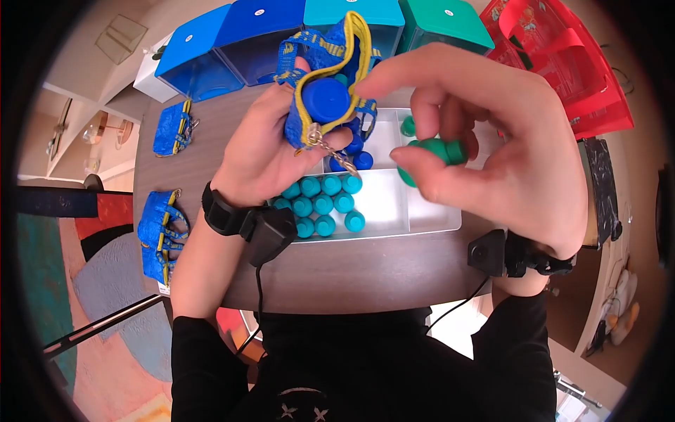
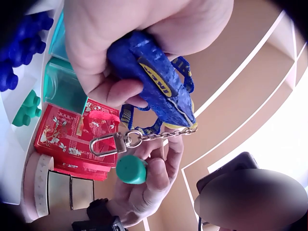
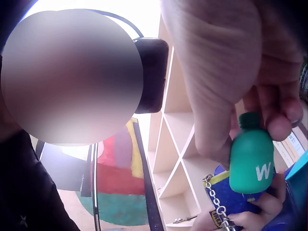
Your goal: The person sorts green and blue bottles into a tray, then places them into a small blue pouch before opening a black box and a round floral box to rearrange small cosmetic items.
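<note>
A small blue bag (image 1: 330, 41) with yellow trim and a keychain clasp rests in my left hand (image 1: 256, 144), whose fingers grip its sides in the left wrist view. Its zip is undone, and a blue bottle (image 1: 328, 98) shows in the opening. Between thumb and fingers, my right hand (image 1: 510, 130) holds a small green bottle (image 3: 251, 161) marked with a white W. The right index fingertip is right at the bag's yellow edge in the head view. Below the hands, teal bottles (image 1: 323, 205) and blue bottles (image 1: 363, 161) stand in a white divided tray (image 1: 436, 219).
Several coloured bins (image 1: 260, 35) line the table's far side. A red gift bag (image 1: 594, 84) stands at the far right. Two more small blue bags, one upper (image 1: 169, 130) and one lower (image 1: 156, 228), lie on the left. More green bottles (image 2: 29, 108) sit in the tray.
</note>
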Motion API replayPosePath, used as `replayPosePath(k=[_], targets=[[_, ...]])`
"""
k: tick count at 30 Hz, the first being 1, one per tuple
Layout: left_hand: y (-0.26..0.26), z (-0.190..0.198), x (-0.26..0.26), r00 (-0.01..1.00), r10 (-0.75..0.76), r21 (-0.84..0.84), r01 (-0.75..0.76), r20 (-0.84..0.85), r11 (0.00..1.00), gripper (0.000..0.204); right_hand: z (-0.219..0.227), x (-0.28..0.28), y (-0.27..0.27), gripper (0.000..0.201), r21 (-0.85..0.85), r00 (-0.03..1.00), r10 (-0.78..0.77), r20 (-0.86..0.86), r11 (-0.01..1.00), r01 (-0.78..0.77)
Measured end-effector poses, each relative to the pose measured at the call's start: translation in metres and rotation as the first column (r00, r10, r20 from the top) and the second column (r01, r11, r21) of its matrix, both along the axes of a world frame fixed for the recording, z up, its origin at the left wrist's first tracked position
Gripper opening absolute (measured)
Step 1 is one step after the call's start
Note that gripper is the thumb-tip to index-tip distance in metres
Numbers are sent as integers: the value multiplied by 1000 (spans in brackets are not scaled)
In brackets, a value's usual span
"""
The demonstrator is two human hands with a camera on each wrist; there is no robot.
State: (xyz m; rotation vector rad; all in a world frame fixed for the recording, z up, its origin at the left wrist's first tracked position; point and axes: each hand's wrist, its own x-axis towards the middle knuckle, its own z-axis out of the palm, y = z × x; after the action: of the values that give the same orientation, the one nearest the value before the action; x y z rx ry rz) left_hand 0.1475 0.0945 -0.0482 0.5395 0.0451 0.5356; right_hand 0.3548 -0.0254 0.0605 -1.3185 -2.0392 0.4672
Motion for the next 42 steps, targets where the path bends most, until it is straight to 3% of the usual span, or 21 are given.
replayPosePath(k=[1, 4, 6, 8, 9, 11, 15, 17, 18, 20, 24, 25, 40, 42], targets=[[2, -2, -1, 993, -66, 7, 65, 100, 998, 31, -4, -2, 1, 47, 42, 1000, 26, 14, 999, -26], [-8, 9, 0, 994, -70, -32, 73, 89, 997, 32, -11, -12, 0, 47, 152, 999, 41, 33, 987, -46], [-8, 12, 3, 989, -118, 21, 117, 85, 993, 34, -12, -13, -2, 47, 114, 999, 27, 30, 993, -31], [-19, 18, 4, 962, 153, -87, -176, -225, 981, 38, -18, -14, 1, 46, 178, 999, 39, 10, 983, -41], [-18, 16, 3, 962, 155, -83, -178, -224, 981, 38, -19, -15, 2, 46, 182, 999, 41, 10, 982, -42], [-12, 8, 3, 997, 25, 3, -25, -66, 1000, 40, -22, -16, 3, 45, 174, 999, 22, 34, 984, -28], [-11, 10, 0, 999, -21, -50, 19, -28, 999, 44, -23, -16, 4, 42, 219, 999, -1, 49, 976, -10], [-17, 18, -1, 971, 65, -72, -84, -229, 994, 51, -14, -10, 3, 38, 204, 1000, 2, -23, 979, 3], [-16, 15, 0, 971, 64, -75, -83, -229, 994, 51, -6, -6, 3, 39, 183, 997, -67, 40, 981, 58], [-13, 10, -1, 977, 99, 25, -96, -190, 995, 59, -2, -10, 3, 32, 231, 973, -176, -148, 950, 208], [-19, 16, 0, 948, 106, -20, -118, -299, 993, 61, -2, -18, 10, 31, 269, 976, -165, -140, 942, 198], [-17, 12, -2, 980, 36, -39, -45, -197, 998, 58, -3, -19, 7, 31, 275, 977, -165, -137, 941, 198], [-15, 19, -4, 994, -85, -184, 72, -65, 980, 46, -9, -20, 13, 28, 414, 989, -111, -93, 900, 140], [-15, 20, -1, 993, -41, -149, 25, -107, 988, 46, -10, -21, 18, 28, 435, 990, -107, -87, 890, 134]])
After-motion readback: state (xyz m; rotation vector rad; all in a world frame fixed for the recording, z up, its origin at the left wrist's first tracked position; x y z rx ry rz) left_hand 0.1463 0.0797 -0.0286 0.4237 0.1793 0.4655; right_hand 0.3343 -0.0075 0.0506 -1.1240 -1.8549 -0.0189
